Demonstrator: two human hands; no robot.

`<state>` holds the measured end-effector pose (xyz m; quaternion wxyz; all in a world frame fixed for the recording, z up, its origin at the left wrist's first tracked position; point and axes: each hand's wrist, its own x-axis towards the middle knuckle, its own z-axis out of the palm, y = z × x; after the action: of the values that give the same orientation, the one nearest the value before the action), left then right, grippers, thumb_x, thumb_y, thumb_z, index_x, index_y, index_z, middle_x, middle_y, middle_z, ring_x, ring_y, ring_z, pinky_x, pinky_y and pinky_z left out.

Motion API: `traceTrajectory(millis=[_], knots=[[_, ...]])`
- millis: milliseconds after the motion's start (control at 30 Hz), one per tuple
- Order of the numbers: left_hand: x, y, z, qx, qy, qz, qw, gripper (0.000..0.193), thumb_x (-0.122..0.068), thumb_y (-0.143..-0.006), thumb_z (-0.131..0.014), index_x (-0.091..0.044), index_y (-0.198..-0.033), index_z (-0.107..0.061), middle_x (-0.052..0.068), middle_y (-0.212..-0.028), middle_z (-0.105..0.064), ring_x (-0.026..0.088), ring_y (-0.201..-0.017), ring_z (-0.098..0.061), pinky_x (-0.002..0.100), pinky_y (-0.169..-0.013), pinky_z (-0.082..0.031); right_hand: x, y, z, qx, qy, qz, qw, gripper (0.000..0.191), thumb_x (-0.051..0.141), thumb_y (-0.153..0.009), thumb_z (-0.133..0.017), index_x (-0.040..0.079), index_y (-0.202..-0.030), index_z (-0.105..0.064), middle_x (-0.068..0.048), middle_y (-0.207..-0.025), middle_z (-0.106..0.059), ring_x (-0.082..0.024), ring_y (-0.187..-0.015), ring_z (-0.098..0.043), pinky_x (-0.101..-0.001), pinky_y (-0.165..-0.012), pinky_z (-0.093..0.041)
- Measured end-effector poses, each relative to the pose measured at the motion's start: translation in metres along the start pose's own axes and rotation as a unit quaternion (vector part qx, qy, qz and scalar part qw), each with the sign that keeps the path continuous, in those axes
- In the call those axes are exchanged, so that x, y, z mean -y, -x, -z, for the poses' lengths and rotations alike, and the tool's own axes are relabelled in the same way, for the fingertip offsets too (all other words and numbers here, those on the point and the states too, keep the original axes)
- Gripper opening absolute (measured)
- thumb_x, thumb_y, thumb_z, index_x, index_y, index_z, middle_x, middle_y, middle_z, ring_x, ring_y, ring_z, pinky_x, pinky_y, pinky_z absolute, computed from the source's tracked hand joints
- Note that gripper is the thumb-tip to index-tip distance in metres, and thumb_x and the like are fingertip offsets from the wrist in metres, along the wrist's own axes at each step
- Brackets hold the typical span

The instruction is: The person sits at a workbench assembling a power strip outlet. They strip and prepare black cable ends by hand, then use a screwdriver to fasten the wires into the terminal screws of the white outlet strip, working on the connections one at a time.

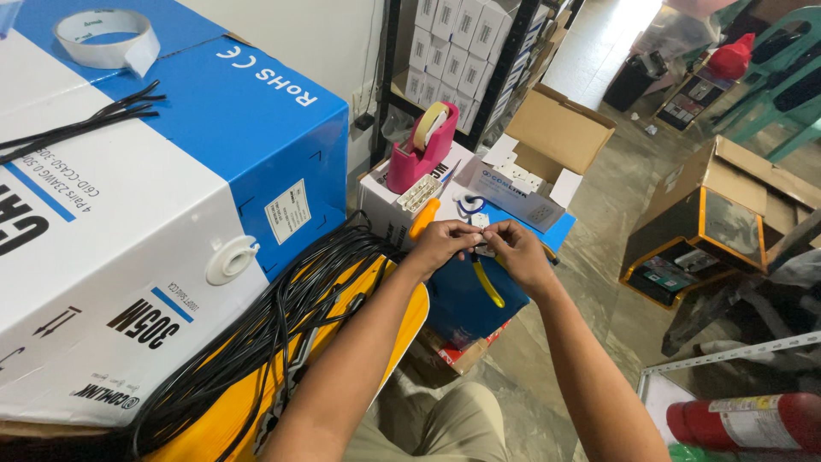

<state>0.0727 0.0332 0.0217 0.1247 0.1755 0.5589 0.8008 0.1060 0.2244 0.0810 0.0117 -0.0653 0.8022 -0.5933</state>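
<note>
While black cables (256,342) trail slack, both hands (481,244) pinch small clear plastic connector (479,248), fingers curled tight.

Both bare forearms are being stretched forward from the bottom of the view, converging just in front of the pink tape dispenser (421,152). The left hand (443,244) is being held with fingers curled and thumb and forefinger pinched together. The right hand (516,250) is being held against it, fingertips touching, likewise pinched. Both wrists are being kept slightly bent inward, knuckles turned upward, below the dispenser.
</note>
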Motion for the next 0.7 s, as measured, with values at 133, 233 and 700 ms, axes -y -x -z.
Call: traceTrajectory(millis=[133, 233, 700], knots=[[0.0, -0.001, 0.0, 0.004, 0.004, -0.003, 1.0, 0.029, -0.018, -0.091, -0.077, 0.0, -0.114, -0.075, 0.003, -0.091, -0.073, 0.007, -0.075, -0.063, 0.022, -0.065, -0.052, 0.002, 0.0, 0.001, 0.005, -0.009, 0.008, 1.0, 0.017, 0.017, -0.098, -0.069, 0.002, -0.105, -0.065, -0.002, -0.092, -0.068, -0.009, -0.084, -0.063, -0.0252, -0.075, -0.051], [-0.001, 0.0, 0.0, 0.009, -0.005, -0.006, 1.0, 0.028, -0.019, -0.091, -0.078, -0.001, -0.113, -0.076, 0.002, -0.09, -0.073, 0.007, -0.073, -0.062, 0.022, -0.064, -0.052, 0.007, 0.002, 0.001, -0.004, 0.015, -0.002, 1.0, 0.017, 0.017, -0.098, -0.07, 0.001, -0.104, -0.066, -0.003, -0.092, -0.068, -0.009, -0.083, -0.062, -0.0257, -0.074, -0.05], [-0.02, 0.012, -0.006, 0.034, -0.087, -0.01, 0.996, 0.031, -0.03, -0.09, -0.078, -0.004, -0.107, -0.08, 0.001, -0.09, -0.075, 0.007, -0.071, -0.059, 0.023, -0.063, -0.048, 0.004, 0.006, 0.013, 0.024, -0.004, 0.009, 1.0, 0.015, 0.011, -0.095, -0.072, 0.0, -0.104, -0.069, -0.007, -0.096, -0.073, -0.014, -0.088, -0.066, -0.0293, -0.08, -0.055]])
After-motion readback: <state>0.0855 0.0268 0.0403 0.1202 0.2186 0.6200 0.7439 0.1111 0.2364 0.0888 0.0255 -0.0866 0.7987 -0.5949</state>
